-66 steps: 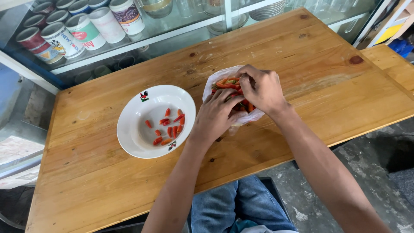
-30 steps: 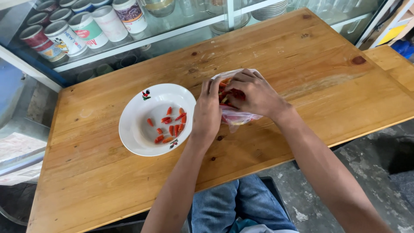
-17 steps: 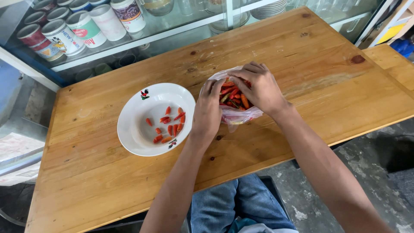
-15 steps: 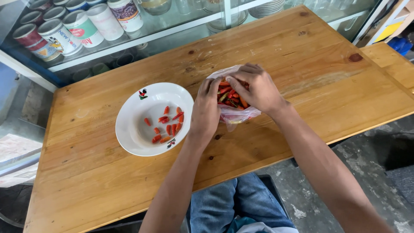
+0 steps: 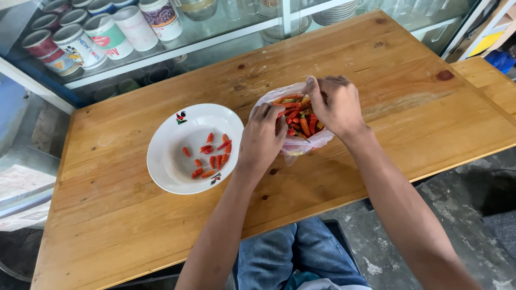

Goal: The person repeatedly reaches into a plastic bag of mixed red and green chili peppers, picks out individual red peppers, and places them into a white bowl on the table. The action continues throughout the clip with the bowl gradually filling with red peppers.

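A clear plastic bag (image 5: 299, 144) full of small red and orange chillies (image 5: 300, 119) lies on the wooden table (image 5: 134, 215). My left hand (image 5: 263, 137) holds the bag's left edge, fingers curled at its mouth. My right hand (image 5: 334, 104) reaches into the bag from the right, fingertips among the chillies. To the left stands a white bowl (image 5: 172, 161) with a small rooster print, holding several red chillies (image 5: 209, 156).
Behind the table runs a glass cabinet (image 5: 215, 37) with tin cans (image 5: 80, 40), jars and stacked plates (image 5: 336, 11). A second wooden tabletop (image 5: 494, 80) adjoins at the right. My jeans-clad legs (image 5: 290, 258) show below the table's near edge.
Both hands stayed at the bag. My right hand shifted from covering the bag to its right side, so the chillies inside show more.
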